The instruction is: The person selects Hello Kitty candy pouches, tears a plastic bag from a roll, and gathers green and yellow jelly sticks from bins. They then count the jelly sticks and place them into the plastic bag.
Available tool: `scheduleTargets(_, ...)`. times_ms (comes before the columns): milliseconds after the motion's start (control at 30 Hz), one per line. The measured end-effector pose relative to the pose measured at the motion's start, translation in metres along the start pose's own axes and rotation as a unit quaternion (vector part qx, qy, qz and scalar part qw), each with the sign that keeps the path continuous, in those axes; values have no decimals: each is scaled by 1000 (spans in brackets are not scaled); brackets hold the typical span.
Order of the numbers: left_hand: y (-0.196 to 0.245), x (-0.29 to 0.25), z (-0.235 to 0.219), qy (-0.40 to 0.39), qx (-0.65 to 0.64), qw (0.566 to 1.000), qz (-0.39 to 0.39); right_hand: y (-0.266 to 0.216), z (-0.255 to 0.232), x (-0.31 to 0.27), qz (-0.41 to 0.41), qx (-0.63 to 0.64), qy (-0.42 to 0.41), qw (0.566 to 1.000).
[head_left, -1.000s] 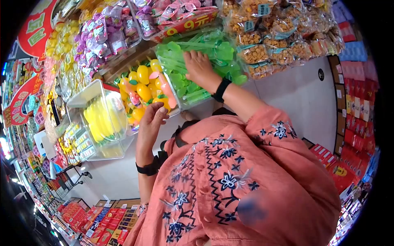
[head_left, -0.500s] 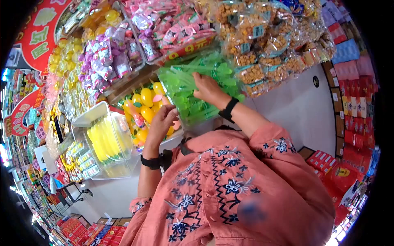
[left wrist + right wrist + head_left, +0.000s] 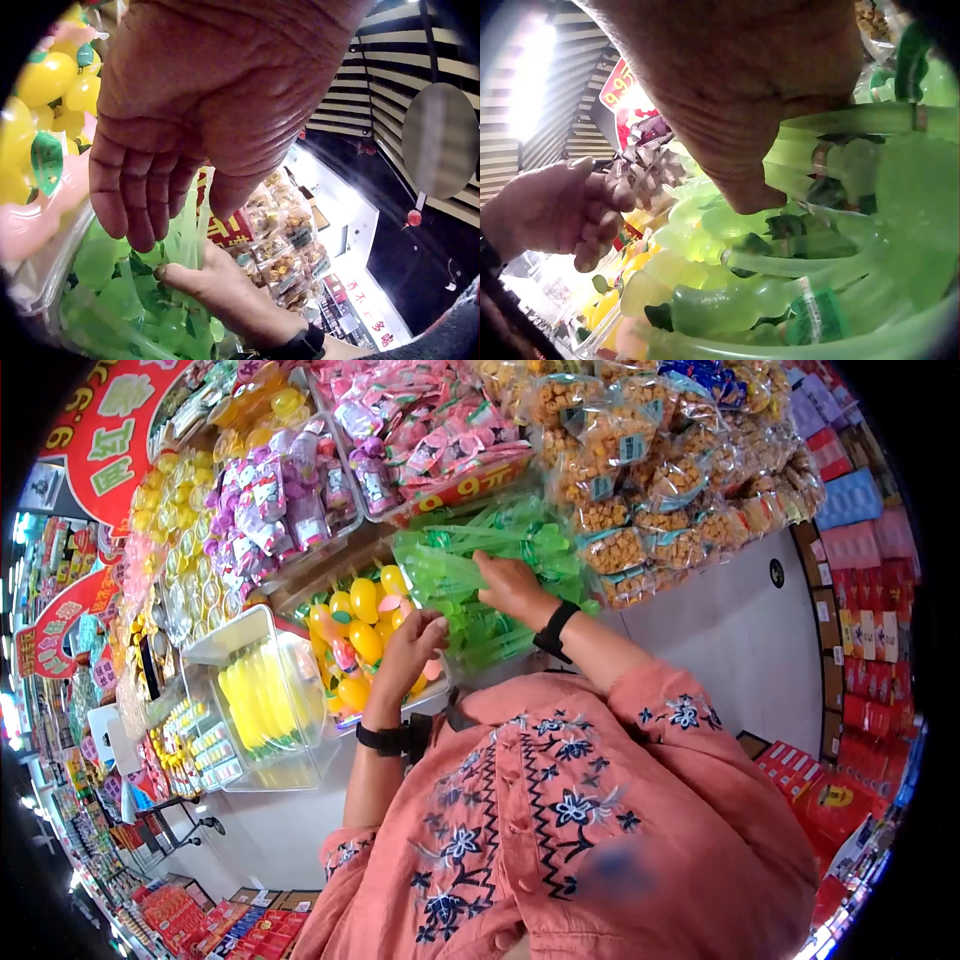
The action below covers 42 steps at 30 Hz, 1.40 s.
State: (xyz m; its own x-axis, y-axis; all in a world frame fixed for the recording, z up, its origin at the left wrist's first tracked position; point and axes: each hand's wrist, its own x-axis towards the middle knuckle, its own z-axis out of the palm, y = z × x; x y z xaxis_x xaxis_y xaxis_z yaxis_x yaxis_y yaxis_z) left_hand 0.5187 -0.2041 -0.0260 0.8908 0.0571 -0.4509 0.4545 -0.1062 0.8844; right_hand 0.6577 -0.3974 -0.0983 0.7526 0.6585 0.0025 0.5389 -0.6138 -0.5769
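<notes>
In the head view my right hand (image 3: 517, 590) reaches into a bin heaped with translucent green, long-stemmed pieces (image 3: 548, 538). Its thumb and fingers grip some pale green stems (image 3: 791, 161), seen close up in the right wrist view. Dark green labels (image 3: 817, 315) wrap several pieces nearby. My left hand (image 3: 408, 655) hovers with loosely bent fingers and holds nothing. It is near the corner between the green bin and the bin of yellow mango-shaped pieces (image 3: 366, 643). The left wrist view shows its palm, with the green pieces (image 3: 112, 300) below.
Left of the yellow pieces, a clear plastic box (image 3: 322, 735) contains long yellow packs (image 3: 262, 700). Purple packs (image 3: 265, 500) and pink packs (image 3: 430, 435) pile up behind. Bagged brown snacks (image 3: 670, 490) are heaped at the right. A red price strip (image 3: 465, 488) runs behind the green bin.
My right hand has gone from lying spread on the green pieces to gripping stems among them. The left hand has shifted slightly right, toward the green bin.
</notes>
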Motion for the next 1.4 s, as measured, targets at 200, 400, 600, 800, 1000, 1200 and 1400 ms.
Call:
scheduleTargets(200,-5,-4,-6,10,-11,1000,-20,3,-15,1,9,58,15,998)
scheduleTargets(400,1,13,-8,49,23,998,41,-13,-56,3,6,291,91,952)
scheduleTargets(600,40,64,8,148,247,910,297,-24,-121,-14,77,411,78,905)
scheduleTargets(800,40,128,43,119,520,761,369,-24,-150,-42,110,479,138,860)
scheduleTargets(1000,29,154,74,84,712,659,226,-23,-161,-66,132,524,178,822)
scheduleTargets(1200,28,165,82,78,751,628,186,-13,-158,-74,108,540,216,806)
scheduleTargets(1400,24,163,78,66,746,631,201,-10,-163,-79,120,525,206,817)
